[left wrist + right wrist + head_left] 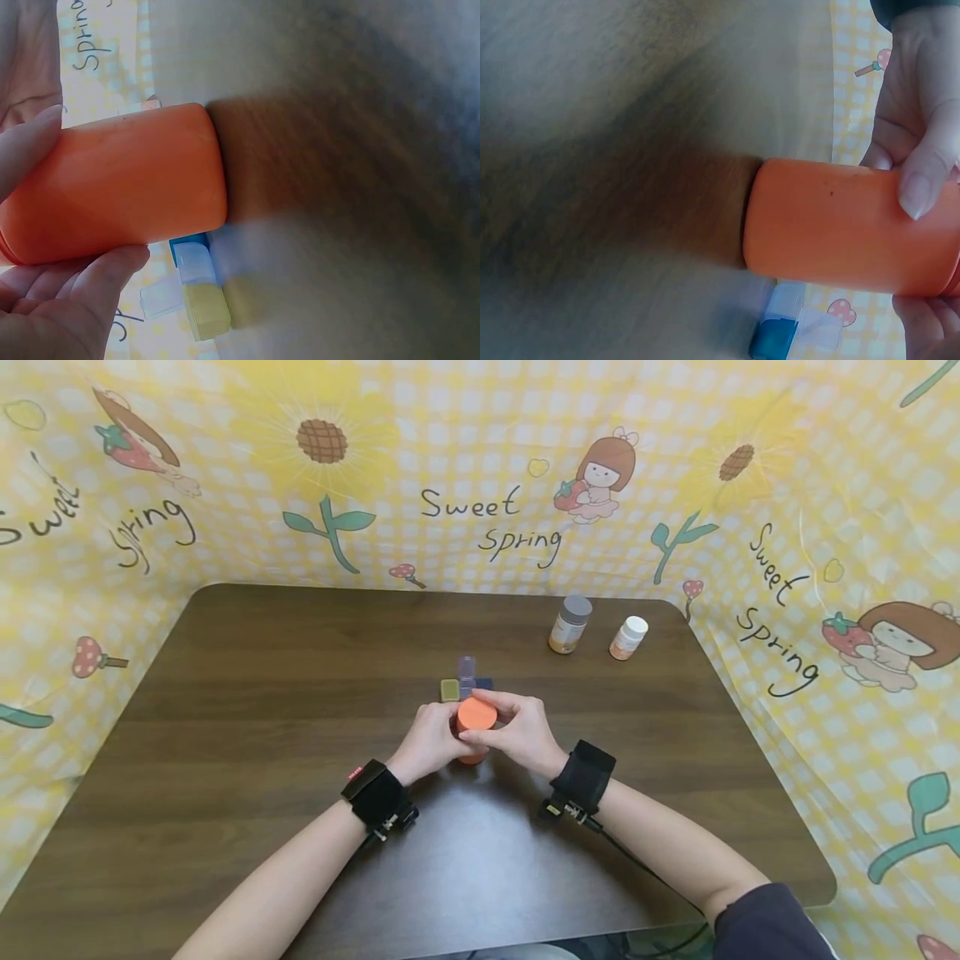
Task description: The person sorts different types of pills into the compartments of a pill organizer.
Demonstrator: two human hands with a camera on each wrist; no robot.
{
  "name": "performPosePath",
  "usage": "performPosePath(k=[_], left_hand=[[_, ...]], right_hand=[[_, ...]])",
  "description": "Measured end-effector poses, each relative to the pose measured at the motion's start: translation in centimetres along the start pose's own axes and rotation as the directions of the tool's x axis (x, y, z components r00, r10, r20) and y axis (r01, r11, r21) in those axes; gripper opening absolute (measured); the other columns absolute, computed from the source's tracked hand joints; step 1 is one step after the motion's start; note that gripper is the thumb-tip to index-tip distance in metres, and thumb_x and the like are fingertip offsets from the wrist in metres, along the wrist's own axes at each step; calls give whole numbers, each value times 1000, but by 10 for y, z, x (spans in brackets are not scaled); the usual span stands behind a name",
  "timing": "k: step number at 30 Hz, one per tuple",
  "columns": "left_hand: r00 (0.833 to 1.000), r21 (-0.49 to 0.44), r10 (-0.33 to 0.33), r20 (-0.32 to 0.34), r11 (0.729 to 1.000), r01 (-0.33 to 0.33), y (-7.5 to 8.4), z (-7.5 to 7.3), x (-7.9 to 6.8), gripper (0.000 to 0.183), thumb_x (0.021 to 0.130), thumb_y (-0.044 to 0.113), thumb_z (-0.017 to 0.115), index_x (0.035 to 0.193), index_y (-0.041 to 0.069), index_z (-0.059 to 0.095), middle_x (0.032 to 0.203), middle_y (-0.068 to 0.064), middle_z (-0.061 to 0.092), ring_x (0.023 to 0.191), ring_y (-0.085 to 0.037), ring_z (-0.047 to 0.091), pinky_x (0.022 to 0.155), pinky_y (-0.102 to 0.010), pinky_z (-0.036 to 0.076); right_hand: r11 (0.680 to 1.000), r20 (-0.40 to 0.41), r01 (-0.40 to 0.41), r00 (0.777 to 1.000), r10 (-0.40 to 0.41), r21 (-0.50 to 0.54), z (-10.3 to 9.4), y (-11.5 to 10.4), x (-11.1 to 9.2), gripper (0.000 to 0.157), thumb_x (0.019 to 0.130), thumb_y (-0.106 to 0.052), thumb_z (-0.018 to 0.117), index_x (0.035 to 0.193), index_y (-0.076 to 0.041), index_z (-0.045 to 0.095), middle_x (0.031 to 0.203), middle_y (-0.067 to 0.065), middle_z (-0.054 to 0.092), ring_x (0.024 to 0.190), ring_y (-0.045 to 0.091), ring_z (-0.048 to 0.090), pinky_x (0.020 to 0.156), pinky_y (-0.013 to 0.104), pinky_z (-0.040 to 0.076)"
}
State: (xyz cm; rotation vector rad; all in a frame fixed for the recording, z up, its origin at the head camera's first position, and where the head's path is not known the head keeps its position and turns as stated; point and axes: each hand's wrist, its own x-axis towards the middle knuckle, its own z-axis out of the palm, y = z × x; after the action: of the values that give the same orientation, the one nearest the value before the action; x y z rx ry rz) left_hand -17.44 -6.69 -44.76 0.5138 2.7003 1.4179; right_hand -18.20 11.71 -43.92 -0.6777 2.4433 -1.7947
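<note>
An orange bottle (120, 180) with an orange lid (477, 713) stands upright on the table in front of me. My left hand (427, 742) holds the bottle from the left side, its thumb (922, 180) lying against the body. From the right, my right hand (523, 731) grips around the lid, thumb in front and fingers behind. Just beyond the bottle sits a small pill organizer with a yellow compartment (449, 690), a blue compartment (774, 339) and a clear purplish one between them, whose lid (467, 667) is raised. The hands and bottle hide part of the organizer.
A grey-capped bottle (570, 625) and a smaller white-capped bottle (628, 638) stand toward the back right of the brown wooden table (262, 710). A yellow checked cloth (450, 443) hangs behind and at the sides. Black straps with cameras circle both wrists.
</note>
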Motion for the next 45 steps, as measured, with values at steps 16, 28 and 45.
performPosePath(k=[16, 28, 45], left_hand=[[1000, -8, 30, 5, 1000, -30, -5, 1, 1, 48, 72, 18, 91, 113, 4, 72, 104, -11, 77, 90, -21, 68, 82, -37, 57], [999, -39, 18, 40, 999, -17, 0, -1, 0, 52, 73, 16, 91, 119, 3, 70, 111, -12, 76, 100, -24, 70, 92, -43, 57], [999, 46, 46, 9, 998, -47, -1, -1, 3, 44, 73, 14, 90, 111, 0, 72, 105, -15, 77, 92, -25, 69, 85, -41, 57]], right_hand=[[989, 32, -58, 998, 54, 138, -8, 11, 1, 83, 70, 3, 88, 144, -1, 51, 134, 23, 63, 118, 25, 66, 99, 40, 55], [983, 131, -29, 991, 5, 182, -22, 16, -3, 67, 81, 4, 79, 142, 6, 51, 138, 24, 61, 124, 24, 64, 95, 38, 57], [991, 396, 58, 912, -101, 120, -13, 13, 20, 102, 75, -8, 88, 159, -16, 30, 159, 17, 40, 149, 37, 36, 119, 45, 36]])
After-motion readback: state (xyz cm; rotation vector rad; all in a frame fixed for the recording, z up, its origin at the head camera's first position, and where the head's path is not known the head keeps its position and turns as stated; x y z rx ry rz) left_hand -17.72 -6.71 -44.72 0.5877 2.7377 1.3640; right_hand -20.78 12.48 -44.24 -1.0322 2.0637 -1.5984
